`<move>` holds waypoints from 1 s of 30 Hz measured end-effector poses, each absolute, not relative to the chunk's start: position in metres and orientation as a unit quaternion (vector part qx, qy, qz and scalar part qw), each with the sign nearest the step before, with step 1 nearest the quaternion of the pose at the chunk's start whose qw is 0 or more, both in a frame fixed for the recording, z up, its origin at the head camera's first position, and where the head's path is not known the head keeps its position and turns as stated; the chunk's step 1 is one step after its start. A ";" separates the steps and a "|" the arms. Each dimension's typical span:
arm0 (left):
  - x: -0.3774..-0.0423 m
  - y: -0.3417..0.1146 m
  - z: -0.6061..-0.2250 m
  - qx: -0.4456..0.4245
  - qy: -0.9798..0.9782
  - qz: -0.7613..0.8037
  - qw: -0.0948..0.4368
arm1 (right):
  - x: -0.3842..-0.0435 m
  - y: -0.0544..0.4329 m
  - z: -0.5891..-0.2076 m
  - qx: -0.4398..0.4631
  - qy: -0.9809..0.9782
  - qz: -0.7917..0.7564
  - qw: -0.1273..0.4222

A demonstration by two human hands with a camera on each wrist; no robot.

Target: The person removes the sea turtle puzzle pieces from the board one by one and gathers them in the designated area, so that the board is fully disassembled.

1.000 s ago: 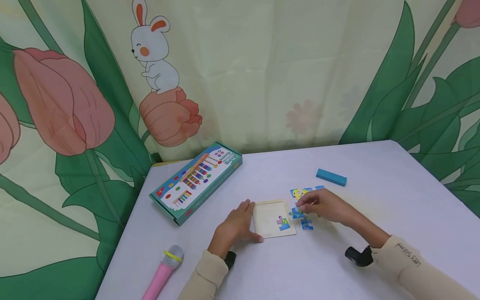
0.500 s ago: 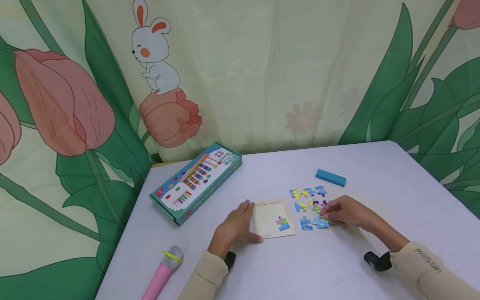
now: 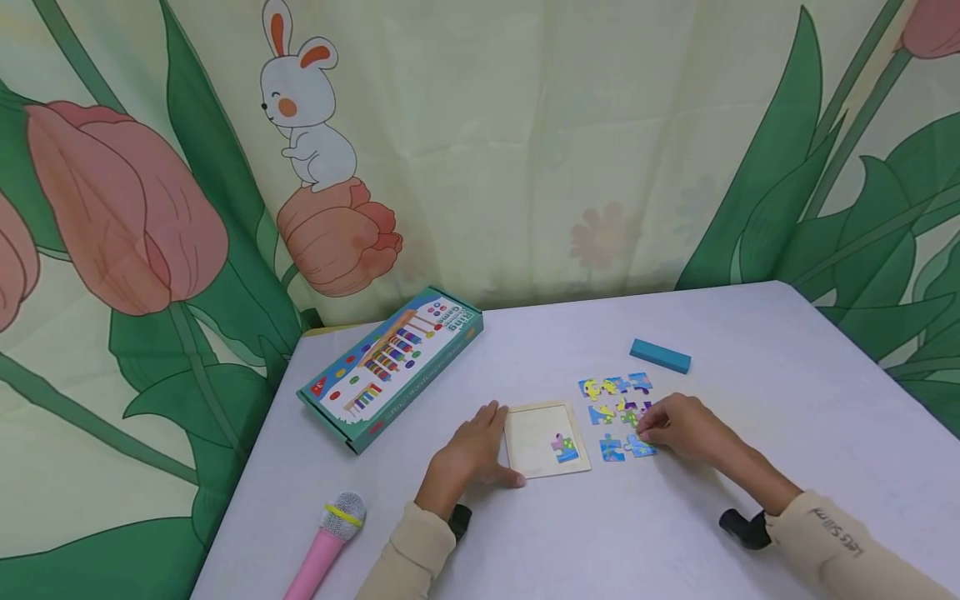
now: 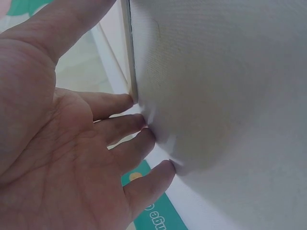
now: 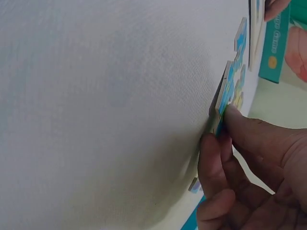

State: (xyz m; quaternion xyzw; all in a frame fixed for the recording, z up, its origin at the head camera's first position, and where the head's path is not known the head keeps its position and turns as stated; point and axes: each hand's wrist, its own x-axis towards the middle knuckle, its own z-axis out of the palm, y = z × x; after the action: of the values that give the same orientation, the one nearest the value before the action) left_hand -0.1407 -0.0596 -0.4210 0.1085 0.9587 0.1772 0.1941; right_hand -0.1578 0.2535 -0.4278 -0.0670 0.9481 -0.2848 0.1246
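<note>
My left hand (image 3: 471, 454) steadies a shallow wooden puzzle tray (image 3: 528, 442), fingers along its left edge and thumb by the near left corner. In the left wrist view its fingers (image 4: 112, 108) are extended, with the index fingertip touching the tray's edge (image 4: 131, 57). One pink, yellow and blue jigsaw piece (image 3: 566, 448) lies in the tray's near right part. To the right, my right hand (image 3: 681, 427) pinches a blue jigsaw piece (image 5: 227, 88) between thumb and fingers, slightly tilted off the tabletop. Several loose jigsaw pieces (image 3: 611, 448) lie in rows beside the tray; the fingers partly cover some.
A green game box (image 3: 397, 367) lies at the back left of the white table (image 3: 570, 542). Nearer the front left is a pink toy microphone (image 3: 330, 542). A blue block (image 3: 660, 356) lies behind the loose pieces.
My right hand has moved right and toward me from over the left loose pieces to the near right one, which has shifted slightly left. The left hand and tray have stayed put.
</note>
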 end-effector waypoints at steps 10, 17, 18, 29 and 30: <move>-0.141 -0.058 -0.419 0.110 0.959 0.175 0.194 | -0.154 0.246 -0.429 -0.058 0.959 -0.258 0.105; -0.139 -0.062 -0.422 0.102 0.959 0.179 0.196 | -0.154 0.221 -0.423 -0.135 0.946 -0.285 0.074; -0.139 -0.062 -0.422 0.102 0.959 0.179 0.195 | -0.154 0.215 -0.422 -0.152 0.941 -0.293 0.073; -0.140 -0.063 -0.419 0.106 0.956 0.181 0.205 | -0.155 0.160 -0.428 -0.232 0.926 -0.272 0.120; -0.140 -0.063 -0.419 0.107 0.955 0.183 0.206 | -0.155 0.159 -0.428 -0.224 0.927 -0.274 0.122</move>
State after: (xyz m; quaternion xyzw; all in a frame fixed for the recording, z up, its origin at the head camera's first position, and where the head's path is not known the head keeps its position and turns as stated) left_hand -0.1396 -0.0628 -0.4189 0.1074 0.9553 0.1826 0.2061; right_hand -0.1549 0.1593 -0.4284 -0.2238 0.9272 -0.2743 0.1224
